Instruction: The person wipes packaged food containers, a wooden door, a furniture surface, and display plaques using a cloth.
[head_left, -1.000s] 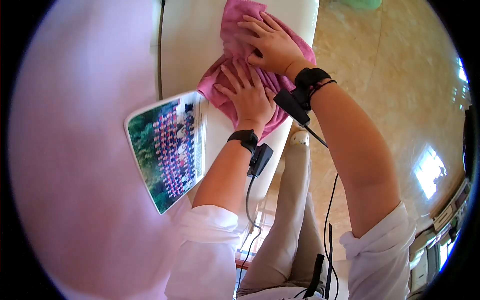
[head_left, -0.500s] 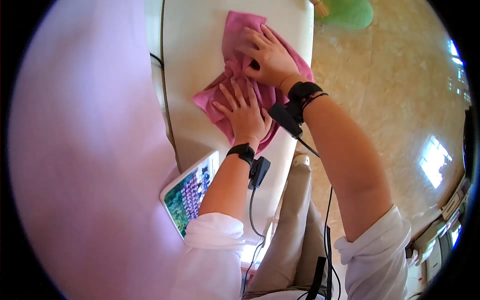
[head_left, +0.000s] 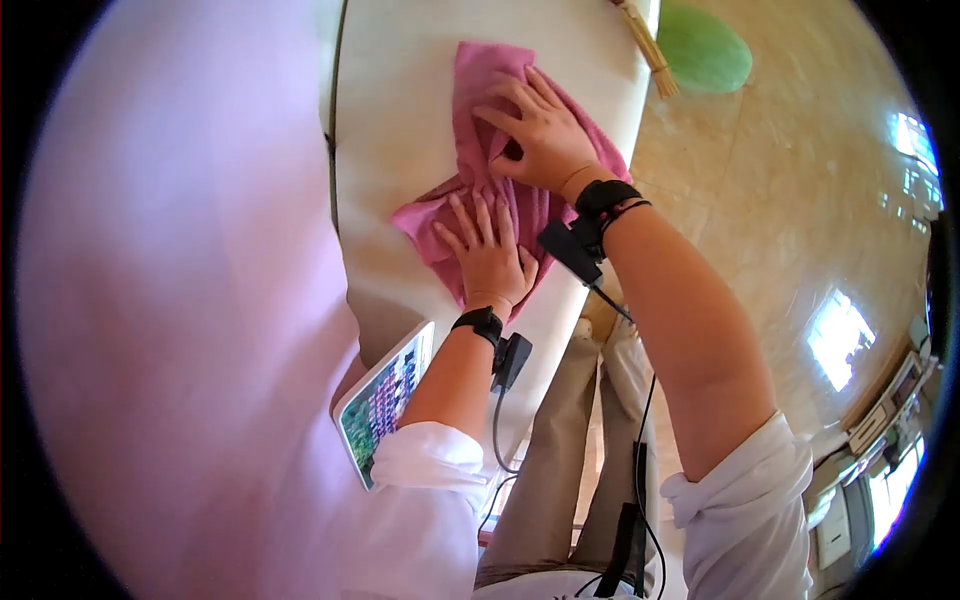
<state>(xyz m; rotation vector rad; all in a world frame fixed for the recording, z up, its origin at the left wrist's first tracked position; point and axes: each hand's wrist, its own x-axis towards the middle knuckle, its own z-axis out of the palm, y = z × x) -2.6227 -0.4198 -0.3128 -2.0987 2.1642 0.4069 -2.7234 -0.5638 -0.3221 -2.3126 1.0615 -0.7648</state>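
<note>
The pink cloth (head_left: 485,75) lay on the pale bench (head_left: 395,120). The left hand (head_left: 492,268) lay on it, fingers spread apart. The right hand (head_left: 548,145) touched it too, fingers apart and bent.

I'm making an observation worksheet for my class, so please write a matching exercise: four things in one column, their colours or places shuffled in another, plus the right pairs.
1. Cloth
2. Printed picture
3. Rounded object
4. Left wrist strap

A. Green, near the top edge of the view
B. Black
C. Partly hidden by the left arm
D. Pink, under the left hand and right hand

Pairs: 1-D, 2-C, 3-A, 4-B
</note>
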